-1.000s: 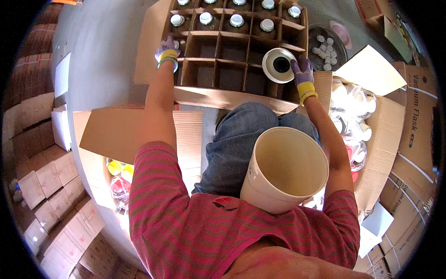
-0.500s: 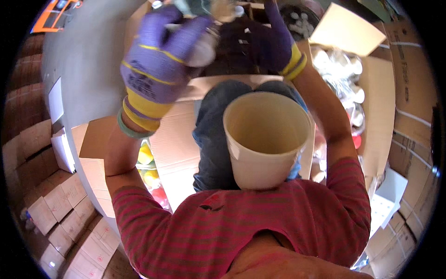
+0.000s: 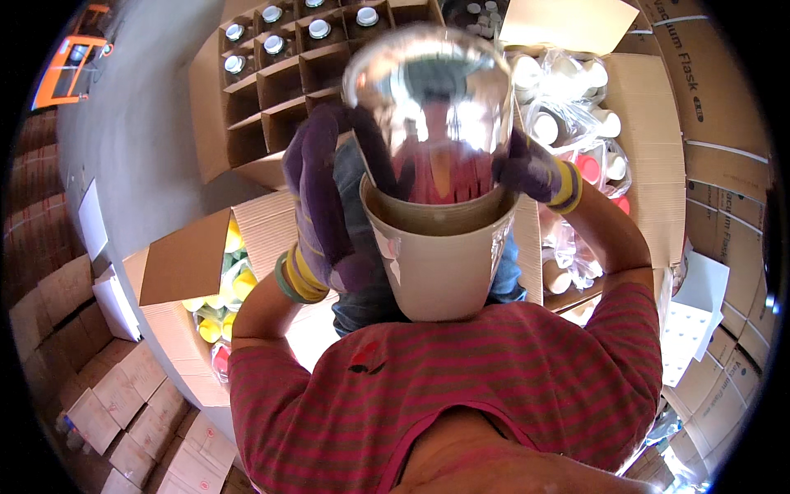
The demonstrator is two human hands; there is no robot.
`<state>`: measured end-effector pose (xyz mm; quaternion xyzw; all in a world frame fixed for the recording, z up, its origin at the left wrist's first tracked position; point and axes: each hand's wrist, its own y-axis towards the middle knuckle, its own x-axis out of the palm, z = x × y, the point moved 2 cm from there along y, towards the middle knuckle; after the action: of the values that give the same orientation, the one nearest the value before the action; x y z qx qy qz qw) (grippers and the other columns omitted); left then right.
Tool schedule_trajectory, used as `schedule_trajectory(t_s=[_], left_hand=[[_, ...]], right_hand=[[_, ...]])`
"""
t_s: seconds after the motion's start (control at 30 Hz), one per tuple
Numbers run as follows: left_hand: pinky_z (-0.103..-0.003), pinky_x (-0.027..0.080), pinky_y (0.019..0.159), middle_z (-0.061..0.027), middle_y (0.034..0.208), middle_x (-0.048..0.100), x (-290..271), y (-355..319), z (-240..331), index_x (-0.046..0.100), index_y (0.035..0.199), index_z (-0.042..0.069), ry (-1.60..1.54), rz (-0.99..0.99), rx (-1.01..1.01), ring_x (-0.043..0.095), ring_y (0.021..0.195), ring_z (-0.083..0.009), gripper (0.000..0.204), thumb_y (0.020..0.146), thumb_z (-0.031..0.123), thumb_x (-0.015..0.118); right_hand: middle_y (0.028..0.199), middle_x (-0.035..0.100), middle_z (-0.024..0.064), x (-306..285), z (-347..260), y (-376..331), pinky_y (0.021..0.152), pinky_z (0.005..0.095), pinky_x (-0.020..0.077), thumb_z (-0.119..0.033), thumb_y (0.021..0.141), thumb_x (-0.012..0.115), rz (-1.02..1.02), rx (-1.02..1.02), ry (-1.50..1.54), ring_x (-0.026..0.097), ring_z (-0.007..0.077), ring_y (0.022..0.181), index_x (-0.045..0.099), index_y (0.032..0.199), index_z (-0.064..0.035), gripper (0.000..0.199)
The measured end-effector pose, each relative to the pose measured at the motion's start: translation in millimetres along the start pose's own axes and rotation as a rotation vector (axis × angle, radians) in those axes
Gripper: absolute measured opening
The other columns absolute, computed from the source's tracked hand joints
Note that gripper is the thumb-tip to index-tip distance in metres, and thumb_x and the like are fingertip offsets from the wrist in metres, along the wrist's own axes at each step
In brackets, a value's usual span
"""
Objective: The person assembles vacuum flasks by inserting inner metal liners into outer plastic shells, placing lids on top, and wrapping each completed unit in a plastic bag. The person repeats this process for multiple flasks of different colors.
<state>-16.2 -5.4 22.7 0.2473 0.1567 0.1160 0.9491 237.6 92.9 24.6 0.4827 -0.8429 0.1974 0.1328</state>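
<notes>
A shiny silver rounded vessel (image 3: 428, 107) stands with its lower end inside the mouth of a cream plastic container (image 3: 444, 263), close in front of my chest. My left hand (image 3: 317, 198), in a purple glove with a yellow-striped cuff, wraps the vessel's left side and reaches down to the container's rim. My right hand (image 3: 535, 173), gloved the same way, presses on the vessel's right side. The vessel's mirror surface reflects my red striped shirt. The container's base rests against my lap.
A divided carton (image 3: 271, 90) with several white-capped bottles lies ahead. An open box (image 3: 650, 140) of bagged white and red parts is at the right, another (image 3: 173, 263) with yellow and green pieces at the left. Stacked cartons (image 3: 99, 395) fill the lower left.
Both hands have come back from the divided carton. They lifted the silver vessel toward me and it now sits in the mouth of the cream container, which was empty before.
</notes>
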Motion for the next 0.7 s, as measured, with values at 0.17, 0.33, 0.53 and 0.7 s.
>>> schedule_trajectory(t_s=[0.17, 0.33, 0.53, 0.7], left_hand=[[-0.049, 0.018, 0.113, -0.0173, 0.126, 0.041, 6, -25, 23, 0.037, 0.139, -0.003, 0.064, -0.163, 0.031, 0.035, 0.123, -0.0318, 0.1, 0.07, 0.066, 0.059], [-0.058, 0.011, 0.113, -0.0164, 0.116, 0.043, 8, -22, 26, 0.051, 0.125, 0.0, 0.147, -0.227, 0.093, 0.041, 0.108, -0.0327, 0.08, 0.065, 0.051, 0.064], [-0.043, 0.032, 0.108, -0.0196, 0.144, 0.034, 35, -33, 26, 0.0, 0.151, 0.005, -0.587, -0.136, -0.322, 0.039, 0.131, -0.032, 0.123, 0.063, 0.031, 0.083], [-0.042, 0.031, 0.109, -0.0186, 0.146, 0.031, 41, -37, 33, -0.006, 0.151, 0.008, -0.49, -0.247, -0.307, 0.038, 0.132, -0.0314, 0.135, 0.057, 0.028, 0.089]], right_hand=[[0.147, 0.036, 0.0145, -6, -7, 3, 0.105, 0.0329, 0.0357, -0.03, 0.091, 0.06, -0.126, -0.253, -0.706, 0.039, 0.0248, 0.132, 0.024, 0.148, -0.0041, 0.072], [0.144, 0.04, 0.0167, 5, -41, 8, 0.109, 0.04, 0.0312, -0.058, 0.084, 0.056, -0.063, -0.236, -0.464, 0.036, 0.0287, 0.135, 0.035, 0.143, -0.0037, 0.083], [0.114, 0.062, 0.0171, 54, -95, 41, 0.09, 0.0358, 0.0481, -0.047, 0.071, 0.078, -0.211, 0.217, -1.386, 0.061, 0.0277, 0.105, 0.061, 0.12, -0.0025, 0.068], [0.123, 0.061, 0.0167, 60, -119, 55, 0.096, 0.0363, 0.0469, -0.035, 0.065, 0.085, -0.575, 0.291, -1.373, 0.059, 0.0287, 0.113, 0.058, 0.127, -0.0061, 0.073]])
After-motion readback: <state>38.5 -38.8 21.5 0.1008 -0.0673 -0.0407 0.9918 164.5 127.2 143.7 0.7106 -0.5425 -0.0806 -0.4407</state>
